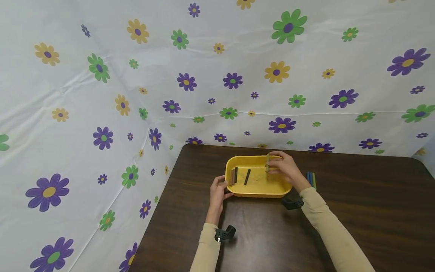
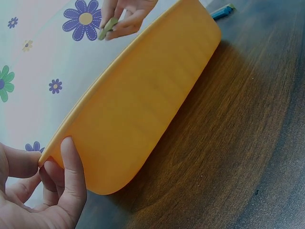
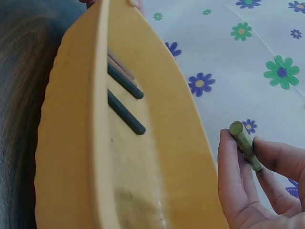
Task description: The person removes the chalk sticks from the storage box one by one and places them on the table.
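Note:
A yellow plastic tray (image 1: 256,194) stands on the dark table. My left hand (image 1: 216,193) pinches its left end at the rim, also seen in the left wrist view with fingers (image 2: 72,167) against the outer wall. Over the right part of the tray, my right hand (image 1: 286,168) holds an olive-green crayon-like stick (image 3: 245,144) between thumb and fingertips, raised above the tray floor. Inside the tray on the left lie two brown sticks (image 1: 232,176) and a dark stick (image 1: 236,175) side by side. Another dark stick (image 1: 247,176) lies apart from them, slanted.
Right of the tray, blue sticks (image 1: 309,176) and a green stick (image 1: 314,180) lie on the table (image 1: 367,200), partly behind my right wrist. A white flower-print sheet (image 1: 204,98) rises behind the table and along its left side.

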### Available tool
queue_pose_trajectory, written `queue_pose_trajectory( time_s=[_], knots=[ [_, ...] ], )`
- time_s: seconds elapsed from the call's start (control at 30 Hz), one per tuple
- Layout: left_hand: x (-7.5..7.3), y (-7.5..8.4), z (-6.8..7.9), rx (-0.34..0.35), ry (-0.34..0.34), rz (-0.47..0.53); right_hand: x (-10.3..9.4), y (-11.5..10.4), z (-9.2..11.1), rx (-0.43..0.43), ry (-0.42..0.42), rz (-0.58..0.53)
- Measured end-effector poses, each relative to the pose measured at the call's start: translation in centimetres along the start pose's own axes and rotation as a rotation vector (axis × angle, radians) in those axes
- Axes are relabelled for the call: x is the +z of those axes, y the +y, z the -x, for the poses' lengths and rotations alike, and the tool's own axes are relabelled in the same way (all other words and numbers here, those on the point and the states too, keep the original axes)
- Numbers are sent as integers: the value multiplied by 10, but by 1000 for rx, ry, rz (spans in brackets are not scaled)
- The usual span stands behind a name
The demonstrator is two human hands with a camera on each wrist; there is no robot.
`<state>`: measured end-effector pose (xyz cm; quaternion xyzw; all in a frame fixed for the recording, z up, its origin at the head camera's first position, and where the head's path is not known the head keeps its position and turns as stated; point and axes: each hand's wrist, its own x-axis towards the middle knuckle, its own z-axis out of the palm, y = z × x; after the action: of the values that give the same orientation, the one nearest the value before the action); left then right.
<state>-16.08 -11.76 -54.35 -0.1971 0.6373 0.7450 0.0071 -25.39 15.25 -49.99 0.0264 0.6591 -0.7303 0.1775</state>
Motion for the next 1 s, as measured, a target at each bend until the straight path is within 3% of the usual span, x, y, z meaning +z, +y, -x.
queue_pose_trajectory(
  time_s=[0.2, 0.47, 0.73, 1.0],
  knots=[
    [0, 0, 0, -9, 9, 5, -14, -3, 4, -41, -10, -28],
    [0, 0, 0, -11, 19, -4, -33, -8, 11, -10, 3, -8],
    [-2, -1, -1, -3, -18, -19, -54, -3, 21, 1, 8, 18],
    [3, 27, 21, -5, -38, -34, -72, 2, 28, 10, 41, 6]
  ],
)
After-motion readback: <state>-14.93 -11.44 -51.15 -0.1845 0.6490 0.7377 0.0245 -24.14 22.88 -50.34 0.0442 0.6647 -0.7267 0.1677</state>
